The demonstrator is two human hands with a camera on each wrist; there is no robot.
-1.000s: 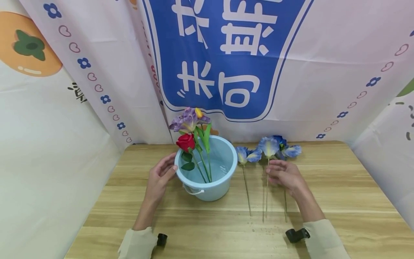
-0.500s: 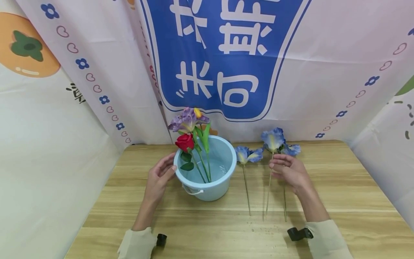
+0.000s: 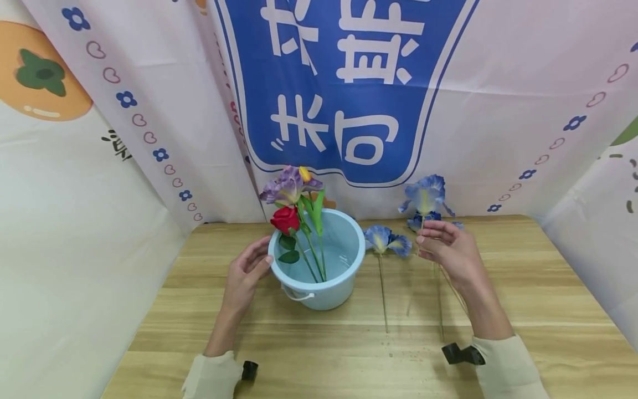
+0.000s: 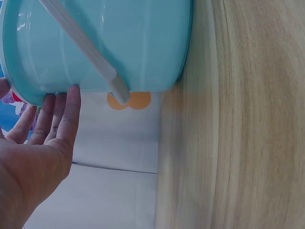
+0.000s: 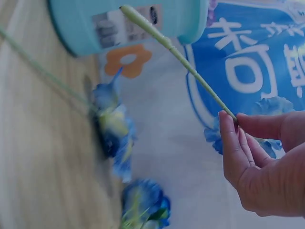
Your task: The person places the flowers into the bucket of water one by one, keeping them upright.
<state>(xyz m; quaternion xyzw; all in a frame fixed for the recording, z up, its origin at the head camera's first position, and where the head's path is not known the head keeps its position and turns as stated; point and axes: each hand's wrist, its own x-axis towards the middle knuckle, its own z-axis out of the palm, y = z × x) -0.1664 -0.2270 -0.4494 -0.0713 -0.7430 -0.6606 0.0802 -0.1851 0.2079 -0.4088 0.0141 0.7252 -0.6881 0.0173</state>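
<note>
A light blue bucket point(image 3: 324, 299) stands on the table with a red rose point(image 3: 286, 220), a purple iris point(image 3: 286, 188) and a yellow tulip point(image 3: 305, 175) in it. My left hand point(image 3: 244, 274) touches the bucket's left side, fingers fairly straight against the outer wall and thumb at the rim. My right hand point(image 3: 448, 249) pinches the stem point(image 5: 186, 64) of a blue iris point(image 3: 425, 195) between thumb and fingertips. The bloom is raised above the table's back edge. Another blue iris point(image 3: 385, 239) lies between the bucket and my right hand.
A darker blue flower point(image 5: 145, 202) lies beyond my right hand, partly hidden in the head view. The wooden table point(image 3: 299, 354) ends at a white printed cloth point(image 3: 498, 138) behind. The bucket's white handle point(image 3: 298, 296) hangs at its front.
My right hand has lifted the blue iris up and slightly right, and its stem has left the table. The lying iris beside it has shifted slightly. My left hand stays at the bucket.
</note>
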